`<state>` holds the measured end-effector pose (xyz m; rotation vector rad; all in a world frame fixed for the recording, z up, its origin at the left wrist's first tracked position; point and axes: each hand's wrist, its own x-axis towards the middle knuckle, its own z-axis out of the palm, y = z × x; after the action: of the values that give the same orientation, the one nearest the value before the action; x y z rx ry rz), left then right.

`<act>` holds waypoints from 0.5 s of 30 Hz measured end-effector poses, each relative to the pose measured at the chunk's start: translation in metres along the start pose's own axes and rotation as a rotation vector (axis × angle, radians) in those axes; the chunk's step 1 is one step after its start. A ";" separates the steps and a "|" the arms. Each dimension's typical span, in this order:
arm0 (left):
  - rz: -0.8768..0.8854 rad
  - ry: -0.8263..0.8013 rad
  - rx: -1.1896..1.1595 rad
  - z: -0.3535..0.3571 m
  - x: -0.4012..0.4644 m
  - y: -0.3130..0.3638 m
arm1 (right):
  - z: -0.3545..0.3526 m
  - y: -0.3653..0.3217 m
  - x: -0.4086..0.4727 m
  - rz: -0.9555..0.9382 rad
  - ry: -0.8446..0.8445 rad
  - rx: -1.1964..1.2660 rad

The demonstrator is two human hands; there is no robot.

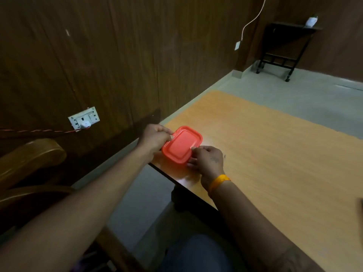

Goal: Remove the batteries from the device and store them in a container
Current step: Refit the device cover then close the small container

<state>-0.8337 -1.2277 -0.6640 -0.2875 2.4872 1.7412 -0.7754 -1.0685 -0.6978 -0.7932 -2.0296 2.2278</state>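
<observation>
A small red container (181, 147) with its red lid on sits at the near left corner of the wooden table (275, 154). My left hand (155, 137) grips the lid's left edge, thumb on the rim. On the container's near right side, my right hand (208, 160) has its fingers curled around the edge. No batteries and no device are visible; the container's inside is hidden by the lid.
A wooden chair (29, 165) stands at the left beside the table. On the panelled wall a socket plate (84, 117) holds a plug with a red twisted wire. A dark object (360, 208) shows at the table's right edge. A black stand (284, 48) is in the far corner.
</observation>
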 end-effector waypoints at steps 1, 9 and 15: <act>-0.005 0.006 0.012 -0.010 0.005 0.002 | 0.012 -0.002 0.003 0.007 -0.017 0.003; -0.024 0.040 0.111 -0.050 0.038 -0.002 | 0.068 -0.006 0.026 0.061 -0.010 0.004; -0.035 0.062 0.100 -0.045 0.046 -0.019 | 0.069 0.005 0.032 0.067 -0.002 0.024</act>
<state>-0.8731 -1.2811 -0.6742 -0.3804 2.5856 1.6127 -0.8283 -1.1220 -0.7119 -0.8704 -2.0018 2.2838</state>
